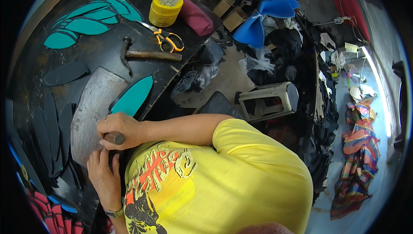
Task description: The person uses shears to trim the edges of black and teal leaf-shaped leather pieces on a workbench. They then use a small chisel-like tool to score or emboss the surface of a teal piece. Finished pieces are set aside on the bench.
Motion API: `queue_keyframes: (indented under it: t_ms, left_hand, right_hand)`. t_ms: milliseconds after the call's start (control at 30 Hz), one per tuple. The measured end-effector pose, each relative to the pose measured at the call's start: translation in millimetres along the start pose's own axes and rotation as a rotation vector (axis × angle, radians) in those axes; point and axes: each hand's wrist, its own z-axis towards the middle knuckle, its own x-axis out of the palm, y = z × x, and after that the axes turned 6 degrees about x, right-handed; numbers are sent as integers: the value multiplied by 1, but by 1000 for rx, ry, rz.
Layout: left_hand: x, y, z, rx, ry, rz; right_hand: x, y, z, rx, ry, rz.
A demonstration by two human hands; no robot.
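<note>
A tool with a round wooden handle is gripped in my right hand, end toward me; its working end is hidden beneath the fist. Just below, my left hand lies with its fingers stretched out on the lower end of a worn grey wooden board. Whatever lies under its fingertips I cannot make out. A teal leaf-shaped piece with a black edge pokes out beyond my right hand. Farther up the dark table rests a hammer with a wooden handle.
Orange-handled scissors lie by a yellow tub and a maroon roll. More teal pieces overlap at the far left. Black leaf-shaped pieces pile along the left; red ones sit below. Scraps and bags cover the floor rightward.
</note>
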Motion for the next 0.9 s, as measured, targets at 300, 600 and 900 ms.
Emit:
queue_keyframes:
  t_ms: [300, 600, 900]
  left_hand:
    - [-2, 7, 9, -45, -11, -114]
    - [5, 6, 10, -63, -105, -57]
    - [16, -8, 8, -7, -4, -194]
  right_hand:
    - [5, -3, 0, 14, -21, 3]
    - [-1, 2, 2, 64, 10, 74]
    - [-4, 5, 6, 131, 30, 159]
